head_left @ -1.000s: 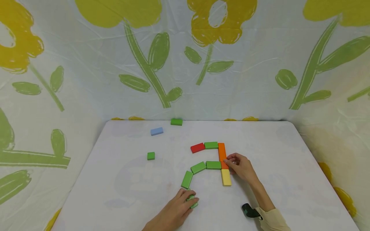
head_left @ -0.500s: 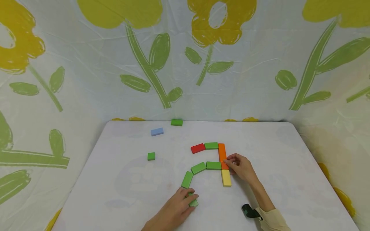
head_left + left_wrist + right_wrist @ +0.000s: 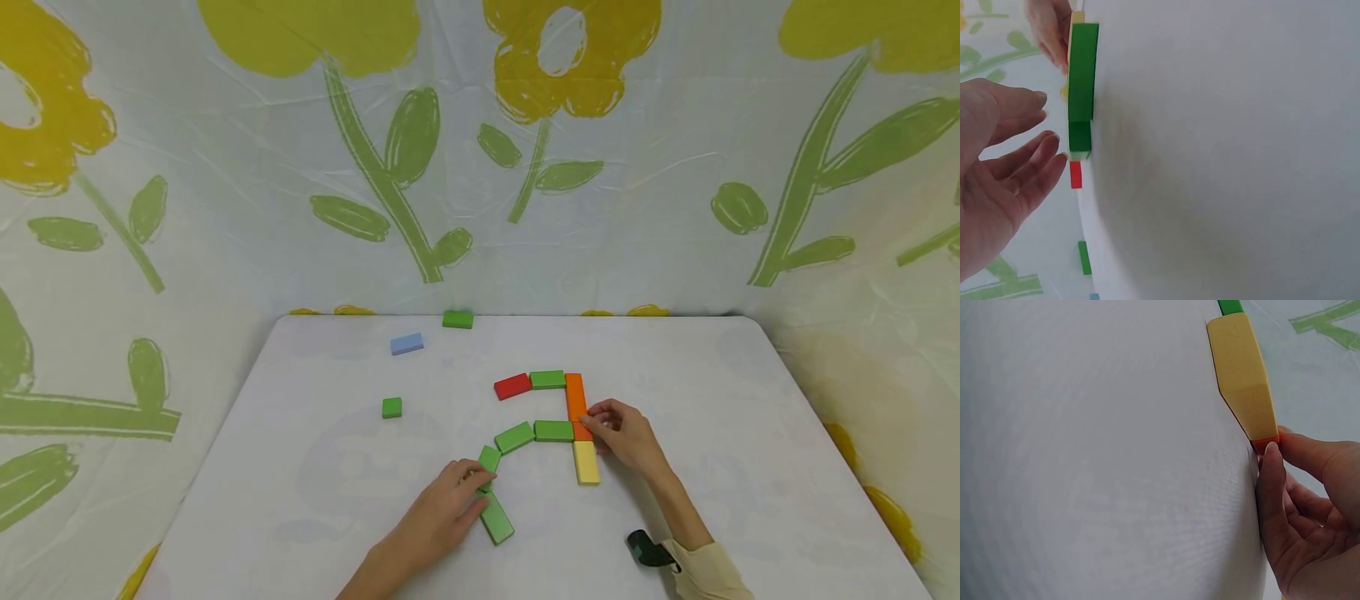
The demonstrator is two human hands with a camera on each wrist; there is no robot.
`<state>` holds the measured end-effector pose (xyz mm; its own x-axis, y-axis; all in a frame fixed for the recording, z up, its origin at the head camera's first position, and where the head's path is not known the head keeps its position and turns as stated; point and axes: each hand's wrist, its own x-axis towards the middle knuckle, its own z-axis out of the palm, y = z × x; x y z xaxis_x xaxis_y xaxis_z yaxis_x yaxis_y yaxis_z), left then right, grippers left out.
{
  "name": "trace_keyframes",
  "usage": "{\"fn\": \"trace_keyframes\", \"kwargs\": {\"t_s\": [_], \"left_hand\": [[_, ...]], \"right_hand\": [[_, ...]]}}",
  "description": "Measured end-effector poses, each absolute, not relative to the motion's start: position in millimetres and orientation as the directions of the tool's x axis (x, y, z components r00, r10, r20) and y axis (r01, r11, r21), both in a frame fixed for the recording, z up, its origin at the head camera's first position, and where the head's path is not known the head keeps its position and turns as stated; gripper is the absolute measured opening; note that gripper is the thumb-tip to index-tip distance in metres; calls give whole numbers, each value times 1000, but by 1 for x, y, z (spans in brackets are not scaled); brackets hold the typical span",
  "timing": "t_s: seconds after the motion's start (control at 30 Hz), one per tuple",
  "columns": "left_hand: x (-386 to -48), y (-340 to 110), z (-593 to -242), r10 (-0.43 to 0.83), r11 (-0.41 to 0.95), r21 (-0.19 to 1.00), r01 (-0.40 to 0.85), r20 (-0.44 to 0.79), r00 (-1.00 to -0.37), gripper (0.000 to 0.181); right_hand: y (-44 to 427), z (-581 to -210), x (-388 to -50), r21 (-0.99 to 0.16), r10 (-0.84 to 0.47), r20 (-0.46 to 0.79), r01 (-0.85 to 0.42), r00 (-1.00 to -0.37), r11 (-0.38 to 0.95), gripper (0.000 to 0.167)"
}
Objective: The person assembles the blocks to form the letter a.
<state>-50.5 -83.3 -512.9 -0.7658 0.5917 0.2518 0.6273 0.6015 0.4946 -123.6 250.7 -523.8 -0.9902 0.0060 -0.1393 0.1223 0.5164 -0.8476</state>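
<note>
In the head view my left hand (image 3: 442,508) is over the joint of two green blocks, the lower one (image 3: 497,518) slanting and the upper one (image 3: 490,458) partly covered. The left wrist view has the left hand (image 3: 1007,156) with its fingers loosely bent, a gap between them and the green block (image 3: 1083,72). My right hand (image 3: 630,433) pinches the orange piece (image 3: 582,431) beside the yellow block (image 3: 587,463). In the right wrist view thumb and fingertip of the right hand (image 3: 1310,506) meet at the orange piece (image 3: 1265,445), partly hidden behind the yellow block (image 3: 1241,362).
The row continues with green blocks (image 3: 553,431), a long orange block (image 3: 575,395) and a red block (image 3: 512,387). A small green block (image 3: 392,407), a blue block (image 3: 407,343) and another green block (image 3: 457,319) lie apart. A dark object (image 3: 647,548) is by the right sleeve.
My left hand has let go of the lower green block and moved up and left to the one above it. The right hand has stayed in place.
</note>
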Motion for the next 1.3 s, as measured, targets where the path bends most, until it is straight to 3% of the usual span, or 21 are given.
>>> {"fn": "trace_keyframes", "kwargs": {"t_s": [0.2,0.9,1.3], "left_hand": [[-66,-90,-509,563,648,488,585,210,-799,31],[-120,-109,-509,505,689,438,577,281,-816,28],[-147,-120,-509,465,687,491,536,269,-843,27]], "right_hand": [[250,-521,-124,-850,8,-146,130,-989,511,30],[247,-518,-123,-837,30,-162,153,-986,526,28],[251,-525,-123,-838,13,-130,117,-991,533,31]]}}
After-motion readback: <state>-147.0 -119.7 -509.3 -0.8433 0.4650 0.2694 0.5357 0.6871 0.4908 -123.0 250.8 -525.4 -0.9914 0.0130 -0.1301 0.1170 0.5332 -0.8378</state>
